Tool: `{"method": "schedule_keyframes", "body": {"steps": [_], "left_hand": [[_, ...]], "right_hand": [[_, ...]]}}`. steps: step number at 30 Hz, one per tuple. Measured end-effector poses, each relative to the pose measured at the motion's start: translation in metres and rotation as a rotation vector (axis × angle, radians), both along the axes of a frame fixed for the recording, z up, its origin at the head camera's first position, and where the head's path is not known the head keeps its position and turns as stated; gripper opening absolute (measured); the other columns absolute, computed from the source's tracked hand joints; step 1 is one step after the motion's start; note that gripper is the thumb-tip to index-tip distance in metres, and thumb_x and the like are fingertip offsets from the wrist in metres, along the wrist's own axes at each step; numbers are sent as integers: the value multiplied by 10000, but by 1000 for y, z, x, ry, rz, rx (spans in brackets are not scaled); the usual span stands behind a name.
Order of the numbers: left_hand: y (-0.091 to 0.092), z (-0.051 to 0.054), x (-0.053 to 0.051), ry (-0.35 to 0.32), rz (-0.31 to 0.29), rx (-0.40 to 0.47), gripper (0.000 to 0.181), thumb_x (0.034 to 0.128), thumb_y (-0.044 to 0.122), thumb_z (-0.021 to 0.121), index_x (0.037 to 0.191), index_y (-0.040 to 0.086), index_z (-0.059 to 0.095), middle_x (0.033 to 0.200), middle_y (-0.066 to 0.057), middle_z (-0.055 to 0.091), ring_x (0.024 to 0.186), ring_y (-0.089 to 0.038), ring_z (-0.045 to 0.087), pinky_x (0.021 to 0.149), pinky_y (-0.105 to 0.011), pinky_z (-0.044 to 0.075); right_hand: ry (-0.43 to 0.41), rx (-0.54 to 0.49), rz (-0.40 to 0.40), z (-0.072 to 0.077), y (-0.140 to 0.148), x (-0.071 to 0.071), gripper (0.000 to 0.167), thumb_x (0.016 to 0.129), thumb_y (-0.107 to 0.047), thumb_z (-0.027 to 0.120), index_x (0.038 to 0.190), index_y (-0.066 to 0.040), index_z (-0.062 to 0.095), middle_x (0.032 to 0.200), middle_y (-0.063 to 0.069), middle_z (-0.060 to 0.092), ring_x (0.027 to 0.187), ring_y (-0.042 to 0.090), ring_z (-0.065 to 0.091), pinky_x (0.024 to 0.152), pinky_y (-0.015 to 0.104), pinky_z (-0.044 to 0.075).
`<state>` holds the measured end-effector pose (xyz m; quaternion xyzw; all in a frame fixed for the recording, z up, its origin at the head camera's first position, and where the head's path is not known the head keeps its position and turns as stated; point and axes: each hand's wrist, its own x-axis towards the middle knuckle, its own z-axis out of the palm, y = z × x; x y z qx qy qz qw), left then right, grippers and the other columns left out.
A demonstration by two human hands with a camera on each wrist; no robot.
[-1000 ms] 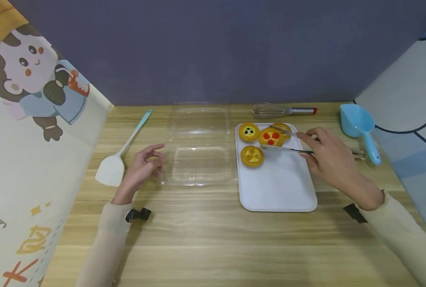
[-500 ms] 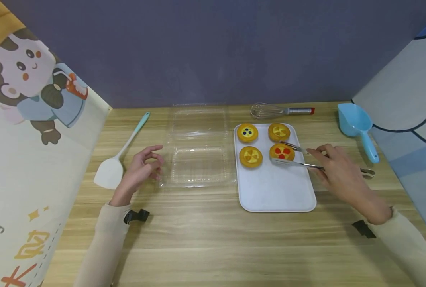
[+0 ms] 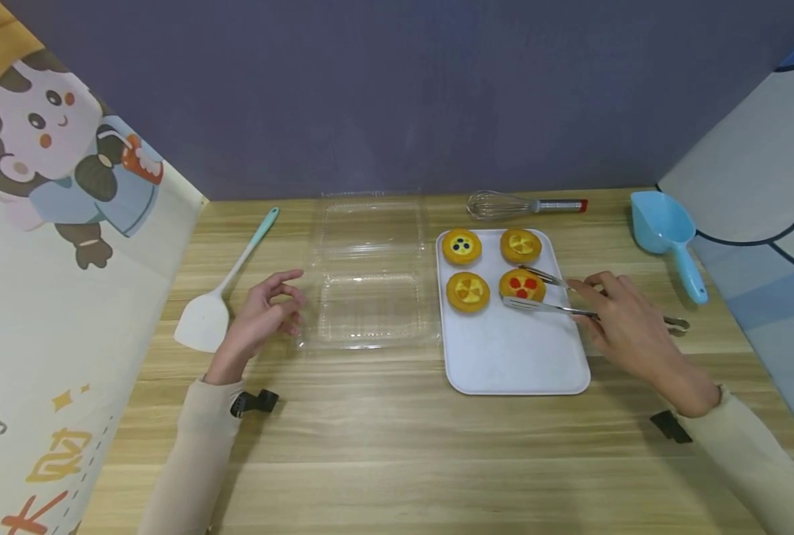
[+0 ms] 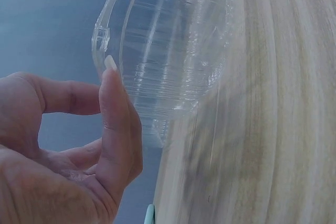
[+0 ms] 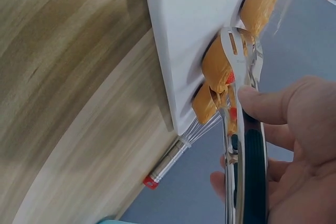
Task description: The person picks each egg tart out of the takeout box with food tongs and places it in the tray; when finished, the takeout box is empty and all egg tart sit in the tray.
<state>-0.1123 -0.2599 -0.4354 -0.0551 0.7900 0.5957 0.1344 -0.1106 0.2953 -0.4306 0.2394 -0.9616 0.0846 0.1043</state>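
Note:
My right hand point(image 3: 627, 323) holds metal tongs point(image 3: 557, 307) with dark grips, thumb on one arm of them. The tong tips stand on either side of an egg tart with red topping point(image 3: 522, 285) on the white tray point(image 3: 517, 357); whether they squeeze it, I cannot tell. A blueberry-topped tart point(image 3: 461, 246) and two tarts with yellow pieces, one at the back point(image 3: 521, 245) and one at the left point(image 3: 467, 292), share the tray. My left hand point(image 3: 263, 316), fingers loosely bent, hovers by the left edge of the clear plastic box point(image 3: 370, 345), its lid laid back.
A white spatula point(image 3: 204, 321) with a mint handle lies left of the left hand. Behind the tray is a whisk point(image 3: 503, 206); a blue scoop point(image 3: 664, 223) lies at the right. A dark wall point(image 3: 397, 96) closes off the back of the wooden table point(image 3: 370, 446).
The tongs and the red-topped tart have moved right and nearer, from overlapping the back tart to in front of it. The left hand has stayed in place.

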Motion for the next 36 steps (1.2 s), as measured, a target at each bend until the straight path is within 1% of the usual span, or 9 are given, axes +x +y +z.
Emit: {"method": "schedule_keyframes", "body": {"steps": [9,14,19,28,32,36], "left_hand": [[0,2,0,-1,0,-10,615,1010,-3,522,1601,50,360,1198,-180,544,764,-182,680,598,-291,646],[1,3,0,7,0,-36,617,1004,-2,524,1599,57,370,1200,-194,550,753,-171,677,608,-299,649],[2,2,0,12,-1,-59,622,1005,5,528,1603,66,370,1208,-211,556,748,-172,678,613,-313,652],[5,3,1,18,-9,-82,619,1032,46,544,1619,83,350,1212,-208,564,754,-177,686,622,-329,654],[5,5,2,20,-11,-93,618,1032,42,533,1619,80,345,1229,-229,551,754,-166,677,633,-327,656],[5,4,2,27,-12,-105,616,1031,34,522,1618,66,339,1248,-258,537,738,-147,669,634,-310,656]], "right_hand": [[5,-10,-2,0,1,1,518,839,-67,851,1322,12,678,1188,240,607,965,389,568,634,434,484],[3,-8,-3,0,1,2,525,838,-72,853,1324,13,675,1184,242,602,969,391,563,621,430,488],[7,-9,-2,-2,0,2,526,837,-67,855,1324,23,675,1176,248,607,968,392,562,635,429,488],[-19,-18,-3,-2,1,3,585,838,-85,860,1364,43,636,1210,257,580,982,401,546,674,450,476],[-8,-41,-6,0,-1,6,613,835,-78,863,1386,35,618,1223,256,574,968,392,549,684,441,470],[-2,-72,-12,7,-2,10,659,821,-60,870,1415,13,597,1246,249,558,992,386,547,671,445,487]]}}
